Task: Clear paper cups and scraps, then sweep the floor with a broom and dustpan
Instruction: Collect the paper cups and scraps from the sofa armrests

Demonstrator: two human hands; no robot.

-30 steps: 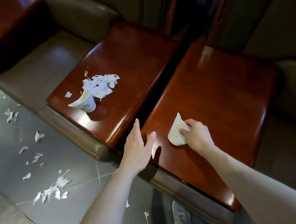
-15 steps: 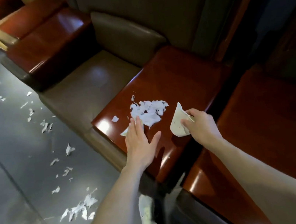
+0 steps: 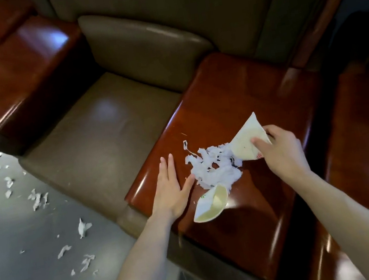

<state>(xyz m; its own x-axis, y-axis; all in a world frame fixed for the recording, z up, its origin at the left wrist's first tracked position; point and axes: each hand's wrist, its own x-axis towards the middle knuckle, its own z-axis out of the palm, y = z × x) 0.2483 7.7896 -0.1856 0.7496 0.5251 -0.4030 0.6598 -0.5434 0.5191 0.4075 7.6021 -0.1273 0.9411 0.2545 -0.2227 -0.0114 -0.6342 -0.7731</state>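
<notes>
Bare forearms and bare hands

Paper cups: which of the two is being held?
The flattened cup at the right edge of the scrap pile, pinched by the right hand. The other cup lies loose on its side beside the left hand.

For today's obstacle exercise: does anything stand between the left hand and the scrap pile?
Nothing visible does. The left hand lies flat on the wooden side table right beside the scrap pile; the crushed paper cup sits nearer the person, not between them.
</notes>
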